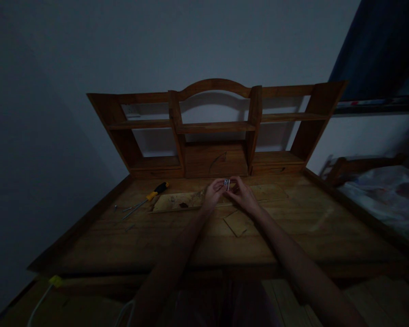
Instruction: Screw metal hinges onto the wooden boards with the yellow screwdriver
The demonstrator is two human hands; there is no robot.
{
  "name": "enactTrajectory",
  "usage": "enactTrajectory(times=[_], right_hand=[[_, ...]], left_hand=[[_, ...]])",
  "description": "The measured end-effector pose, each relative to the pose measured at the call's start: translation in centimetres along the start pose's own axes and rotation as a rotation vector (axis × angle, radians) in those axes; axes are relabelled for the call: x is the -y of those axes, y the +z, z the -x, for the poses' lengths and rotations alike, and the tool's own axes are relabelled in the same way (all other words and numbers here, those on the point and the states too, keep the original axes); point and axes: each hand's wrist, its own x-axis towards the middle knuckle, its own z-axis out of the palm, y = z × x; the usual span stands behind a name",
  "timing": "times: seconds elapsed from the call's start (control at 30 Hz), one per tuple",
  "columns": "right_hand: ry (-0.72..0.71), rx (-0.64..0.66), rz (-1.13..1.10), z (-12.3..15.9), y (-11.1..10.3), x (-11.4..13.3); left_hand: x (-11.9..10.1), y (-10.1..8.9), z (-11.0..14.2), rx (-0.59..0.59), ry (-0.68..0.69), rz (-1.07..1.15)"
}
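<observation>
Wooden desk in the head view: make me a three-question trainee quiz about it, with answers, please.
1. Multiple choice: what is between the fingertips of the left hand and the right hand? A: a mug; B: a small shiny piece; C: a hammer.
2. Fill in: the screwdriver on the desk has a black and ____ handle.
3. True or false: the screwdriver lies to the right of both hands.
Key: 1 B; 2 yellow; 3 false, it lies to their left.

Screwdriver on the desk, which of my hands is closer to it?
Left. Your left hand is off to the right of the screwdriver, not touching it; your right hand is farther right, beyond the left one.
</observation>
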Motion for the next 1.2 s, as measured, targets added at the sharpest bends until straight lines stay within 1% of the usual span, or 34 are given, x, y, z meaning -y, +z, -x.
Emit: enactTrajectory(times=[0.2,0.3,0.4,0.6,0.73,1.03,1.2], right_hand=[[-0.007,-0.012,0.002,0.0,0.1,-0.2],[-0.024,-0.019,0.008,0.0,0.2,-0.3],[-0.04,-0.031,0.027,0.0,0.2,-0.4],[-0.068,-0.073,0.059,-0.2,0.2,-0.7],[-0.07,-0.087,0.068,-0.2,0.4,-1.0],[-0.11,-0.041,0.094,-0.2,0.1,-0.6],[-0.114,-0.055,0.105,-0.4,0.0,-0.7]], left_hand=[[0.3,-0.1,-0.2,-0.024,0.004,0.012],[0.2,-0.1,-0.2,-0.023,0.016,0.006],[0.0,0.0,-0.1,-0.022,-0.001,0.013],[-0.3,0.0,-0.1,-0.071,0.009,0.001],[-0.5,-0.1,0.0,-0.094,-0.007,0.016],[-1.0,0.2,0.4,-0.116,-0.021,0.102],[-0.8,0.2,0.4,-0.085,-0.035,0.113]])
